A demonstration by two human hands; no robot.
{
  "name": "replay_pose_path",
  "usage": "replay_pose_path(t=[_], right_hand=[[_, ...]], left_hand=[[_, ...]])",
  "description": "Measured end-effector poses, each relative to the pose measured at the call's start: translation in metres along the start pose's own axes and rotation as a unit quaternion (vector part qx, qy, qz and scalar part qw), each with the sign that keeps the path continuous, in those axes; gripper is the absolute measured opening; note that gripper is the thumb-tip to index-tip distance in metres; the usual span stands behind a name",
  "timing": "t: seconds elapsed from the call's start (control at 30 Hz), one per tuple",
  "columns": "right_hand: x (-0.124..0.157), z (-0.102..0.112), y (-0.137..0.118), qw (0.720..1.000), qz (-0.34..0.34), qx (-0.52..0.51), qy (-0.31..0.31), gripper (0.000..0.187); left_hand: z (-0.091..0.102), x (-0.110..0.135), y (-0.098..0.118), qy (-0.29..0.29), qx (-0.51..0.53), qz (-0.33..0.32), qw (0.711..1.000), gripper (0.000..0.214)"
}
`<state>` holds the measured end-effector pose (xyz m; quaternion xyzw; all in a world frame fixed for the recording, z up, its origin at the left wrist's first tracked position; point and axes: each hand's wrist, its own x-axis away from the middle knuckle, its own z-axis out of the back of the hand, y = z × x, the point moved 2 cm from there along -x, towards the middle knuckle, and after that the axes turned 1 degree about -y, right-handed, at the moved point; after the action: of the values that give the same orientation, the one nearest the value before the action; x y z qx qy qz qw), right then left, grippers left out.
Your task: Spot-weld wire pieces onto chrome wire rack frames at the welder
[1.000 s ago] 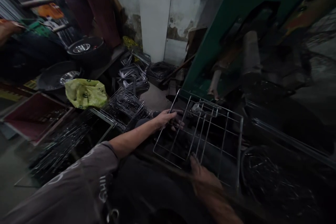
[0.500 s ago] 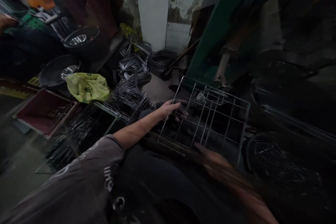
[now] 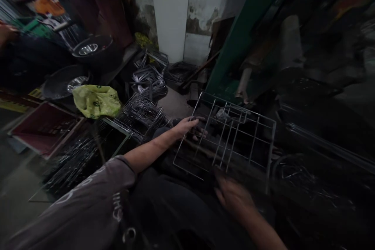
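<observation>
At the bottom of the frame, right of centre, the right hand [image 3: 234, 199] is blurred. It sits at the near edge of the rack [image 3: 231, 140], and whether its fingers grasp the wire cannot be told. The rack, a square wire grid, lies tilted in the centre of the frame, just above the person's dark lap. The left hand [image 3: 189, 127] reaches in from the lower left on a grey sleeve [image 3: 88, 203], and its fingers are clenched round the rack's left edge. Left of that arm lie heaps of wire racks [image 3: 143, 115], with a red tray [image 3: 43, 127] and a yellow bag [image 3: 95, 101] further left. Behind the bag are two dark pans [image 3: 88, 49]. A green frame [image 3: 243, 35] rises behind the rack, with a white pillar [image 3: 171, 11] at the top centre.
</observation>
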<state>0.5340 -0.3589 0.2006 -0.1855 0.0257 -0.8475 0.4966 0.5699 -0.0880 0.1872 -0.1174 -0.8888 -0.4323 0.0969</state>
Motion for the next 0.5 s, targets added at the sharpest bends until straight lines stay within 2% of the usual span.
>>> replay_pose_path(t=[0.13,0.27,0.5], right_hand=[[0.004,-0.007,0.0,0.996,0.036,0.023,0.075,0.054],[0.007,-0.01,-0.001,0.993,0.046,0.035,0.104,0.053],[0.009,0.001,0.005,0.983,0.09,0.042,0.153,0.053]], left_hand=[[-0.001,0.0,0.001,-0.002,0.0,-0.005,1.0,0.062],[-0.004,0.003,0.002,-0.012,-0.001,-0.011,1.0,0.059],[-0.006,0.001,0.01,-0.016,0.002,-0.015,1.0,0.059]])
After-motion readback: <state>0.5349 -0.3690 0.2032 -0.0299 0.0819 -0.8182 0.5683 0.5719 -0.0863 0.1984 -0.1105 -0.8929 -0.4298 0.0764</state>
